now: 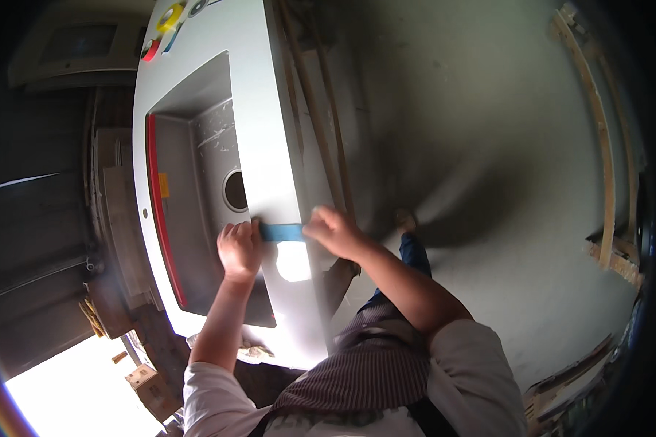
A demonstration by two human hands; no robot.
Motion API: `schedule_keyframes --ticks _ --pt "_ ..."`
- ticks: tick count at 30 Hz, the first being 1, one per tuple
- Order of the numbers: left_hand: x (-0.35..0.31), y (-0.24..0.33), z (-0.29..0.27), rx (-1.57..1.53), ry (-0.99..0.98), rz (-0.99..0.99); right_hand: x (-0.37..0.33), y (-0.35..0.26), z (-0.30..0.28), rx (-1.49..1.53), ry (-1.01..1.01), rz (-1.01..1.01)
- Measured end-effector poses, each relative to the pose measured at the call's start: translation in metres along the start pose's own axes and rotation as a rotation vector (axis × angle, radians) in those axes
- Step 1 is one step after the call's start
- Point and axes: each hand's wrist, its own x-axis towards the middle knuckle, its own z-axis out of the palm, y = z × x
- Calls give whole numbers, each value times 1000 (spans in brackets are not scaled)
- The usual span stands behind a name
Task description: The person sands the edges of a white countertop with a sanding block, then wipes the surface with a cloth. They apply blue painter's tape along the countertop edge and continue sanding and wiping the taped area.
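Both hands grip one short strip of blue tape [282,232] across the near rim of a pale grey moulded sink unit [270,146]. Left hand [239,249], fingers curled, pins the strip's left end at the basin edge; right hand [333,231] pinches the right end, wrist bent, forearm angled in from lower right. Round drain hole [235,190] just above; red strip [160,211] lines the far basin wall; tape rolls [169,18] rest at the unit's top.

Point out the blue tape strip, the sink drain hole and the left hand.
blue tape strip [282,232], head view, middle of the strip
sink drain hole [235,190], head view, dark centre
left hand [239,250], head view, back of hand
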Motion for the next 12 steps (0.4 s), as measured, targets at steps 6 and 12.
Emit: schedule_keyframes --ticks 6,12 --pt "-6 47 -1 -139 -71 105 -10 53 -5 -114 27 108" --pt "-15 25 5 -37 -87 134 -6 46 -4 -124 88 36"
